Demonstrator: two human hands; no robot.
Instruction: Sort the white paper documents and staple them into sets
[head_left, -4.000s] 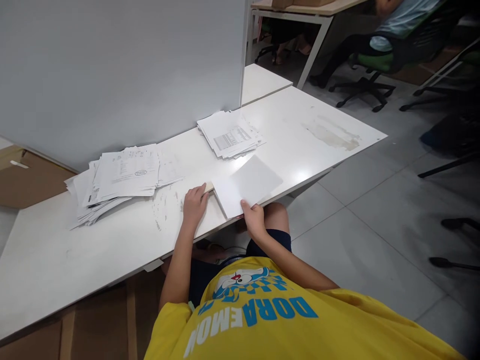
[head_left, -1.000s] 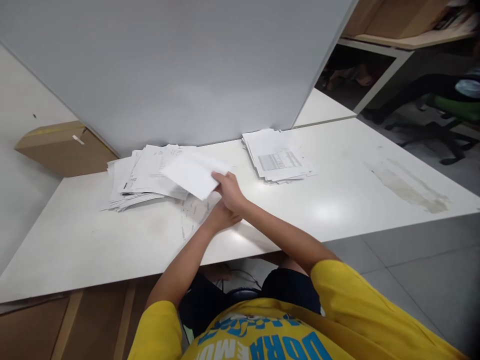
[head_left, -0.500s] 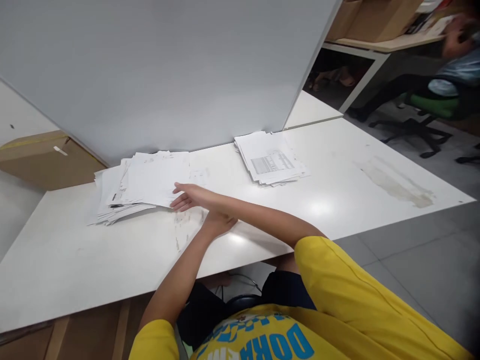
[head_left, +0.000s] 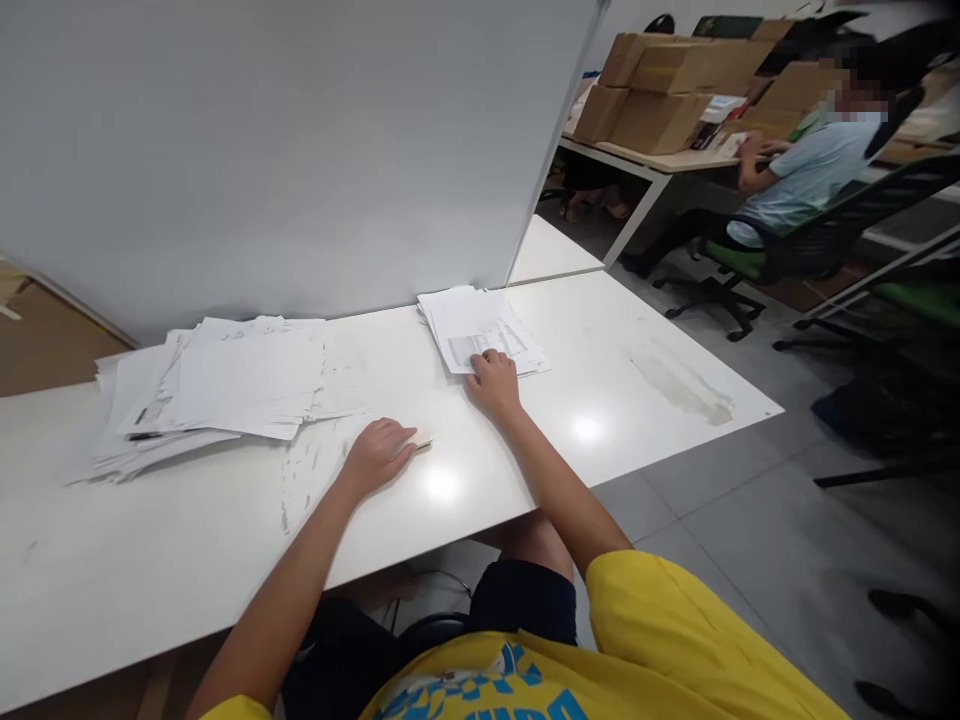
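My left hand (head_left: 377, 455) rests on the white table, its fingers closed over a small pale flat object (head_left: 424, 443). Only the end of that object sticks out past the fingers, with a dark line along its side; its kind cannot be made out. My right hand (head_left: 495, 384) lies on the near edge of the right paper stack (head_left: 457, 310), its fingers loosely bent and slightly apart on the top printed sheet. To the left of both hands is a larger, untidy paper pile (head_left: 247, 375) with uneven edges, apart from either hand.
A tall grey-white panel (head_left: 300, 150) closes off the back of the table (head_left: 187, 540). At the left stands a cardboard box (head_left: 45, 335). Beyond the table's right end, a person (head_left: 810, 180) sits on an office chair at another desk with several cardboard boxes (head_left: 667, 95).
My right hand has left the edge of the left pile and moved across to the right stack. The left hand, earlier beneath the right forearm, now shows its pale object. The view has turned right.
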